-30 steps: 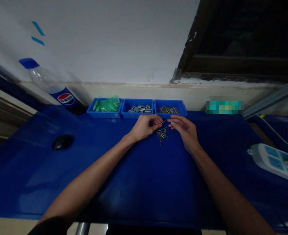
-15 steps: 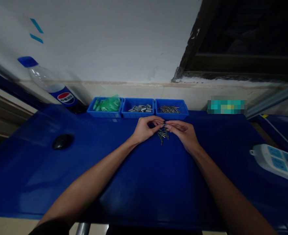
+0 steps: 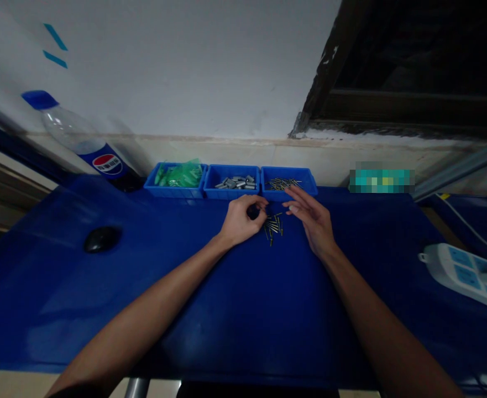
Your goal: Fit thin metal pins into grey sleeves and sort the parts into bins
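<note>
My left hand [image 3: 244,220] is closed in a pinch, thumb against fingertips, just left of a small pile of thin brass-and-silver metal pins [image 3: 273,224] on the blue table. Whatever it grips is too small to make out. To the pile's right is my right hand [image 3: 312,221], its fingers stretched out and apart, holding nothing; the fingertips reach up near the right blue bin [image 3: 312,185], which contains more thin metal pins [image 3: 282,183]. Short grey metal pieces [image 3: 237,182] lie in the middle blue bin [image 3: 211,192].
A third blue bin [image 3: 152,192] holds green plastic packets [image 3: 183,175]. Left of it leans a cola bottle [image 3: 106,163], with a black computer mouse [image 3: 100,239] nearer me. On the right lie a white power strip [image 3: 438,260] and a blurred green packet [image 3: 380,181] by the wall.
My hands have come apart from where their fingertips met above the pile. The right hand has opened, its fingers lifting toward the right bin; the left remains pinched.
</note>
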`<state>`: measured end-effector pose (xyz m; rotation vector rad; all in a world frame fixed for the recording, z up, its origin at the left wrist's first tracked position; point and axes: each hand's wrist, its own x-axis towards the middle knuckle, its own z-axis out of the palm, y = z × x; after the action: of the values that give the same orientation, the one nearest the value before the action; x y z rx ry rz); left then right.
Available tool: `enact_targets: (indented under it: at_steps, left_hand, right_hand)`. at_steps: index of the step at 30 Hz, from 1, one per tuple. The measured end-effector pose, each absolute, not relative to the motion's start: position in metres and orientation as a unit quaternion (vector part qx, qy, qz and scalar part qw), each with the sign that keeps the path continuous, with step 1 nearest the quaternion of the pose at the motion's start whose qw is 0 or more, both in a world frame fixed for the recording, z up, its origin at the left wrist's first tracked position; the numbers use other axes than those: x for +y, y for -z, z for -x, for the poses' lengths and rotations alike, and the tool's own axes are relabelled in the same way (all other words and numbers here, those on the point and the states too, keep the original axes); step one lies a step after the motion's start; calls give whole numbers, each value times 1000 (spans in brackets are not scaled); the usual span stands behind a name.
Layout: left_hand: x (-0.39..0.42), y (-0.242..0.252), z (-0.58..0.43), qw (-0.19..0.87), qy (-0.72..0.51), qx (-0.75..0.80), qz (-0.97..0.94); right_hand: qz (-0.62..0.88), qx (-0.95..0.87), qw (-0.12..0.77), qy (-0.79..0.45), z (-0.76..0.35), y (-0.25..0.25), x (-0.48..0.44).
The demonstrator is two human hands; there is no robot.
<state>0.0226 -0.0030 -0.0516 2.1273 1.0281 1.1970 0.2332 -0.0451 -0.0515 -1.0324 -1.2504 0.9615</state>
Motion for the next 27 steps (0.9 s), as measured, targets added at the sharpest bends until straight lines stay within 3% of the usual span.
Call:
enact_targets:
  at_steps: [6,17,27]
  left_hand:
    - [-1,56,-15,232,-339,352,-841]
    - [3,58,-16,275,-366,342,-820]
    - [8,64,-18,476,-447,313,-690]
  right_hand:
    - [457,-538,576,-412,-236,54,-45]
    - [446,-529,576,-435,-234,56,-45]
    - [492,-527,550,-421,-227,51,-46]
